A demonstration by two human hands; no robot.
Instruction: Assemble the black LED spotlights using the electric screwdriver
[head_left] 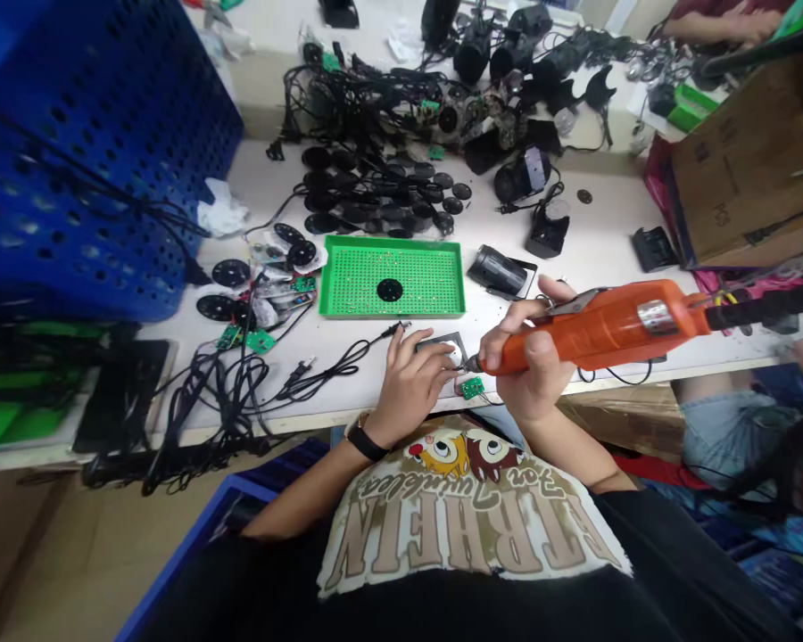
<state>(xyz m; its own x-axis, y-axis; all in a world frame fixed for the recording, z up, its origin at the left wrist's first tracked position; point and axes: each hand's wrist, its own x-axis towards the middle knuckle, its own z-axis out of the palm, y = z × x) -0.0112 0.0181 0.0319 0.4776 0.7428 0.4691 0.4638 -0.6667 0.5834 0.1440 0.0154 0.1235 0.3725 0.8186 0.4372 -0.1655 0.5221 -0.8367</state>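
My right hand [532, 379] is wrapped around an orange electric screwdriver [602, 325], which lies nearly level with its tip pointing left. The tip meets a small dark-framed part with a pale inside [456, 341] near the table's front edge. From the left, my left hand [408, 388] holds this part with bent fingers, which hide much of it. A small green circuit board [472, 387] with thin wires lies just below the tip. Behind my hands is a green perforated tray [327, 308] with small screws scattered in it and a black disc [389, 290].
A black cylindrical lamp housing [499, 270] lies right of the tray. Black discs [375, 201] and tangled cables [348, 107] spread behind. A blue perforated crate [94, 160] stands left, a cardboard box [749, 160] right. Coiled plug cords [327, 374] lie left. Other people sit nearby.
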